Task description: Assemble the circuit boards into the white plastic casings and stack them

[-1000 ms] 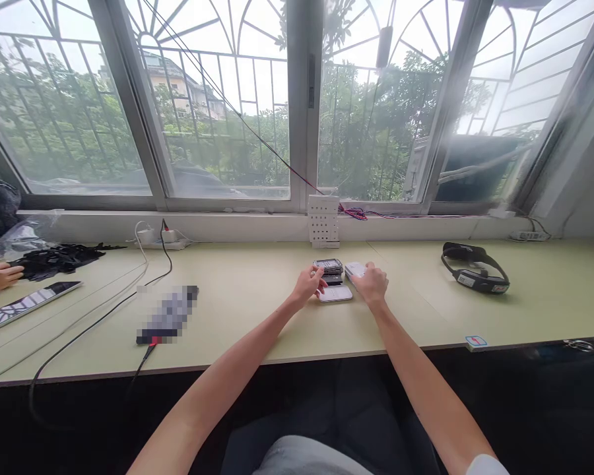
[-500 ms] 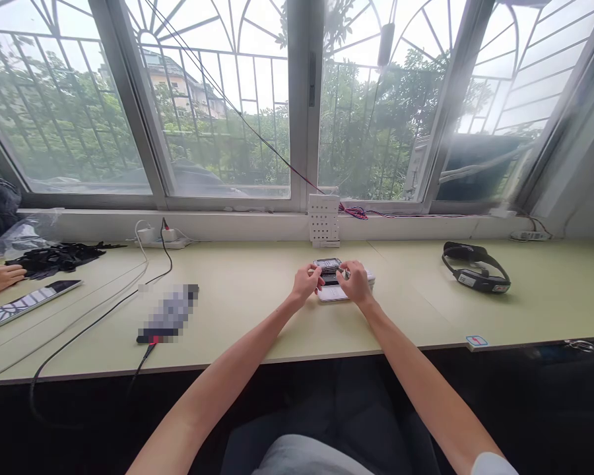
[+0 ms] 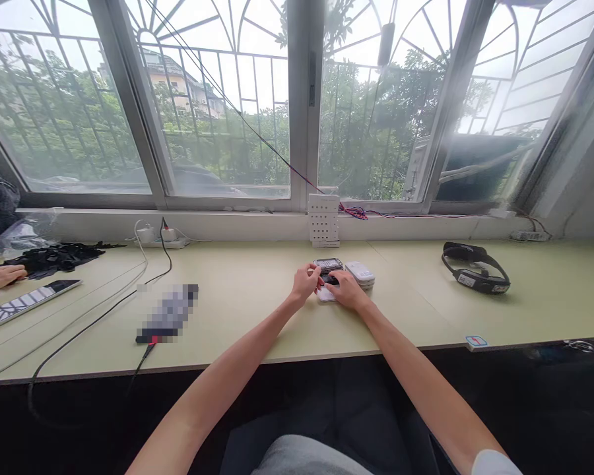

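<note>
My left hand [image 3: 307, 281] is at the middle of the table, its fingers bent around the left end of a small dark flat piece [image 3: 329, 280]. From the other side my right hand [image 3: 349, 290] reaches over the same piece, thumb and fingers on its right part. Under and in front of it is a white flat piece [image 3: 325, 295], partly covered by the right hand. Just behind the fingers lies a dark-edged rectangular stack [image 3: 329, 264] with a pale patterned top. A stack of white rounded cases [image 3: 360, 273] stands right of the right hand.
Against the sill stands a white perforated block [image 3: 323, 221]. A black headset with a strap [image 3: 476, 269] lies to the right. On the left are a blurred device [image 3: 171, 313] with a cable, a phone [image 3: 27, 303], black strips [image 3: 59, 258] and another person's hand [image 3: 2, 278].
My right hand has moved left and slightly down onto the dark piece, uncovering the stack of white cases. My left hand has stayed nearly still.
</note>
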### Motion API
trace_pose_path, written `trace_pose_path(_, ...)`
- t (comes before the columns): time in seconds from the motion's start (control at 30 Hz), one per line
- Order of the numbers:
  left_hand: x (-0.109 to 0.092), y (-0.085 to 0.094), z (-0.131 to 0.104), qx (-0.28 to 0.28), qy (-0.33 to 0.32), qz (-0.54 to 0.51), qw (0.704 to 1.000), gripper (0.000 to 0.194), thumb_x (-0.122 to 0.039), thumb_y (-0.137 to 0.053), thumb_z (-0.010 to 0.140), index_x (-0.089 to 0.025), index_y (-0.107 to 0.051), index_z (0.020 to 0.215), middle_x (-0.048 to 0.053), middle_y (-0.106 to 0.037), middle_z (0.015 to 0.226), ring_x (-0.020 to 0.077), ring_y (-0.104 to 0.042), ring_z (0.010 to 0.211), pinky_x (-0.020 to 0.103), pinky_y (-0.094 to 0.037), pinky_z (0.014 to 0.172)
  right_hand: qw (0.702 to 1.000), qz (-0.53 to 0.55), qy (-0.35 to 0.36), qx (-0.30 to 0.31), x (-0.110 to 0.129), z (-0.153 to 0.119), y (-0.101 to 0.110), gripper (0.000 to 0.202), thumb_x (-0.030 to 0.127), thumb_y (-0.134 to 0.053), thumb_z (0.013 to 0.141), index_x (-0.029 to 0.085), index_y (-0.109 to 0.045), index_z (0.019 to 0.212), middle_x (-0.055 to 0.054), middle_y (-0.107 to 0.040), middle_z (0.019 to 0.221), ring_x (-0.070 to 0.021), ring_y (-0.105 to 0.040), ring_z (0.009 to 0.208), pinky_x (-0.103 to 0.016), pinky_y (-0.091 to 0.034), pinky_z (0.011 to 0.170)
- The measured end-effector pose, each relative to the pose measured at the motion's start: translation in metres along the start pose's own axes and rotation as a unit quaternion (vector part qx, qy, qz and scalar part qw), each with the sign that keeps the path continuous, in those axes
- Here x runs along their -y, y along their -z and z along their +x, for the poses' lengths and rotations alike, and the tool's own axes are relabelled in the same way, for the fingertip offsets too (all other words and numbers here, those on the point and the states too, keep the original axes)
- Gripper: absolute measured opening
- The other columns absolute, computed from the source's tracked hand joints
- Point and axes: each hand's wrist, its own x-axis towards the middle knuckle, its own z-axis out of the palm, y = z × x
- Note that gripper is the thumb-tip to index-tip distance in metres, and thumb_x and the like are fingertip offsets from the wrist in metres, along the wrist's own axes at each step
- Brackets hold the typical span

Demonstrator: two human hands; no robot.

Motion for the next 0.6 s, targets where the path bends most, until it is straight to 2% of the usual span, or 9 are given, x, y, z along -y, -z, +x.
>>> trace_pose_path(0.23, -0.0014, -0.0006, -0.0005, -0.005, 0.000, 0.002, 1.000, 0.025, -0.041, -0.065, 0.085, -0.019, -0.054, 0.081, -0.001, -0.064, 0.056, 0.0108, -0.054, 0.041, 0.022, -0.040, 0.039, 0.999, -0.025, 0.011, 0.040, 0.0022, -0.0009, 0.0030, 0.036, 0.029, -0.062, 0.087, 0.015, -0.066, 0.120, -0.016, -0.066, 0.125, -0.0302, -0.058, 0.123, -0.044, -0.045, 0.104)
trace_pose_path(0.6, -0.0014, -0.0011, -0.0011, -0.004, 0.003, 0.003, 1.000, 0.024, -0.041, -0.065, 0.085, -0.019, -0.054, 0.081, 0.000, -0.064, 0.056, 0.0106, -0.053, 0.041, 0.022, -0.039, 0.040, 0.999, -0.021, -0.009, 0.038, -0.0053, 0.0022, -0.0030, 0.033, 0.023, -0.064, 0.087, 0.015, -0.064, 0.118, -0.015, -0.064, 0.120, -0.0278, -0.057, 0.117, -0.042, -0.044, 0.102)
